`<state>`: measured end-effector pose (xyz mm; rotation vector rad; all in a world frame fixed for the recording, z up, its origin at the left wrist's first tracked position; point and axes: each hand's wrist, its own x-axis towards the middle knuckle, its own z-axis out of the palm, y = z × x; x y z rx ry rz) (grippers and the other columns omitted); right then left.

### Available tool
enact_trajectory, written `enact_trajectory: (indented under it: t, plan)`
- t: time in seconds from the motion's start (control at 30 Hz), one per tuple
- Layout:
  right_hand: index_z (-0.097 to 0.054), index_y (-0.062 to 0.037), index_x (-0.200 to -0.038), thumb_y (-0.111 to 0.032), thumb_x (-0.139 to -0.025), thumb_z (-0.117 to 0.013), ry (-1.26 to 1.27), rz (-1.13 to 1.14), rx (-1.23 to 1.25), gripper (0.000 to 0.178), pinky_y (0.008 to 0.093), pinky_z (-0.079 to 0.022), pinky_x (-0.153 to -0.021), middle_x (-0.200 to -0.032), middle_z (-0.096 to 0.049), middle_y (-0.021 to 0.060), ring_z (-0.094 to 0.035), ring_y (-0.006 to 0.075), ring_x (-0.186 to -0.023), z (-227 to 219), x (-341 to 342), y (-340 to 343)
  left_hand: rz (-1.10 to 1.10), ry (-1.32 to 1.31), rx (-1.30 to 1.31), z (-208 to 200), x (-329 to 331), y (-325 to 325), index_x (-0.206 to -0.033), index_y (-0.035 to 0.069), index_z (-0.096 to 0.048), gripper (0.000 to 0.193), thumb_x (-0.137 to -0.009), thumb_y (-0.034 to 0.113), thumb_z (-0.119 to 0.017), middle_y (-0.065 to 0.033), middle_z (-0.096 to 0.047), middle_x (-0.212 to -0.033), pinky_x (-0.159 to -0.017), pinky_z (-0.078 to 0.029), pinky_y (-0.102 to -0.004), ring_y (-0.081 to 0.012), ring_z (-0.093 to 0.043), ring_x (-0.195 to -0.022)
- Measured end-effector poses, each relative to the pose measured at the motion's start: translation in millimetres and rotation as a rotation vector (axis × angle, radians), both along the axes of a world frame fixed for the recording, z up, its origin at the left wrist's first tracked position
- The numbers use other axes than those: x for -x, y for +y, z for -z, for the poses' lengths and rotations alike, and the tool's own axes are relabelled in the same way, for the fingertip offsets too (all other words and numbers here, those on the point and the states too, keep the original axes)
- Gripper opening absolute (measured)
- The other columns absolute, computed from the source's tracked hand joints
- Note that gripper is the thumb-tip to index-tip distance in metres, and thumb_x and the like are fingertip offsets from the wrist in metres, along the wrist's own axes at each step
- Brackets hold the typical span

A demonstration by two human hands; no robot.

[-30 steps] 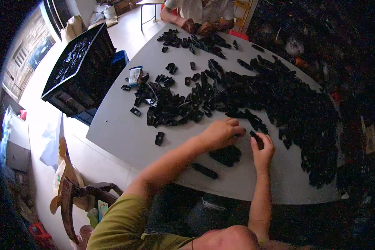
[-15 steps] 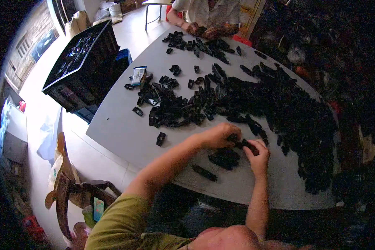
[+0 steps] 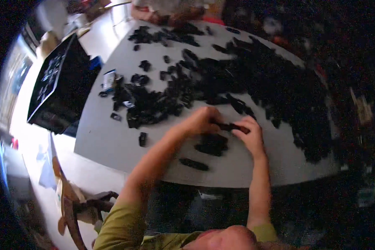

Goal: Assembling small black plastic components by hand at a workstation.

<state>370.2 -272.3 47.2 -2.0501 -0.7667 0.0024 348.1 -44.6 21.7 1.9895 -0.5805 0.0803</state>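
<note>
Closer together than a second ago, the left hand [image 3: 205, 120] and right hand [image 3: 251, 132] now have a black piece [image 3: 227, 126] bridging the gap between them, above the tabletop [image 3: 287, 171]. The right grip is clamped on one end, thumb against fingers; the left fingers meet the other end, but blur makes it impossible to tell whether that grip is closed. Just below lies a small black pile [image 3: 212, 144], with a single black strip [image 3: 194, 164] nearby. Beyond the hands spreads a large black heap [image 3: 279, 75].
</note>
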Motion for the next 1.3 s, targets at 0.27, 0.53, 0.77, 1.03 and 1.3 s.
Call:
enact_trajectory:
  t: [0.27, 0.53, 0.77, 1.03, 1.3]
  plan:
    - [-0.066, -0.0025, -0.090, -0.005, -0.070, -0.073, -0.117, -0.006, 0.005, 0.022, 0.0270, -0.044, -0.066, -0.089, -0.053, 0.0044, -0.053, 0.0169, -0.078, 14.1, 3.4, 6.8, 0.027, 0.034, -0.006, -6.7, -0.9, -9.0, -0.086, -0.001, -0.061, 0.025, -0.064, 0.005, -0.073, -0.0138, -0.061, -0.086, -0.073, -0.047, -0.0353, -0.0289, -0.059, -0.082]
    - [-0.061, -0.0053, -0.105, -0.002, -0.078, -0.063, -0.360, 0.497, 0.101, 0.027, 0.0325, -0.047, -0.071, -0.098, -0.056, 0.0080, -0.057, 0.0227, -0.085, 16.7, -13.8, -19.8, 0.006, -0.032, -0.145, -35.8, 3.5, -6.6, -0.101, 0.002, -0.062, 0.028, -0.073, 0.007, -0.065, -0.0162, -0.059, -0.105, -0.083, -0.046, -0.0382, -0.0321, -0.057, -0.095]
    - [-0.056, -0.0029, -0.107, -0.005, -0.076, -0.064, -0.366, 0.329, 0.246, 0.032, 0.0375, -0.045, -0.081, -0.101, -0.056, 0.0126, -0.054, 0.0323, -0.095, -1.4, 6.5, 4.0, -0.164, -0.345, -0.223, -23.5, -13.8, -28.3, -0.123, 0.006, -0.049, 0.044, -0.079, 0.006, -0.057, -0.0169, -0.050, -0.124, -0.091, -0.042, -0.0401, -0.0345, -0.048, -0.109]
    - [-0.054, -0.0072, -0.113, -0.012, -0.086, -0.057, 0.022, 0.329, -0.213, 0.028, 0.0294, -0.046, -0.069, -0.095, -0.057, 0.0065, -0.058, 0.0182, -0.081, 3.6, 2.3, 3.0, -0.225, -0.391, -0.409, -12.1, -17.2, -28.9, -0.132, 0.016, -0.041, 0.053, -0.081, 0.007, -0.051, -0.0094, -0.043, -0.134, -0.090, -0.040, -0.0409, -0.0330, -0.049, -0.103]
    - [-0.049, -0.0058, -0.123, -0.019, -0.094, -0.046, 0.658, 0.270, -0.775, 0.032, 0.0242, -0.042, -0.063, -0.089, -0.057, 0.0025, -0.054, 0.0102, -0.074, 1.6, -0.3, -3.0, -0.170, -0.472, -0.556, -12.2, -18.4, -32.1, -0.132, 0.019, -0.041, 0.052, -0.082, 0.016, -0.054, -0.0090, -0.046, -0.128, -0.088, -0.040, -0.0404, -0.0306, -0.048, -0.106]
